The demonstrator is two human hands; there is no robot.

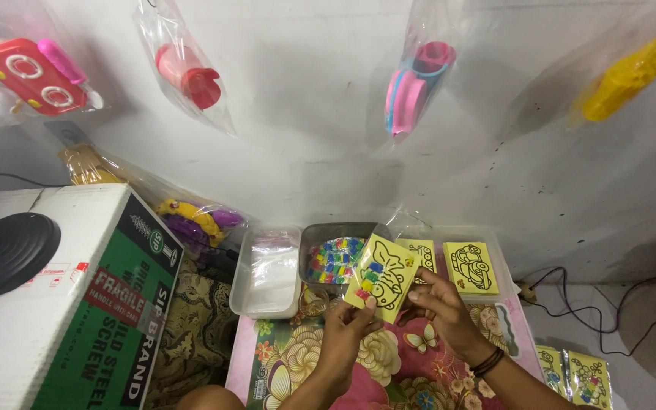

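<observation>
Yellow card (383,278) pinched at lower edge by left hand (345,334), right hand (443,307) steadying right edge with narrow fingertip grip. Held above floral board (320,364), near its far edge, just in front of metal tray (314,237) of coloured pieces. Long axis tilted, top leaning right and away. Risk: thin pinch, card slipping or small coloured squares peeling off. 2 more yellow cards (471,266) behind.

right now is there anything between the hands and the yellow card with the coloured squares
Nothing visible. The left hand pinches the yellow card at its bottom edge, and the right hand touches its right side, above the flowered mat.
</observation>
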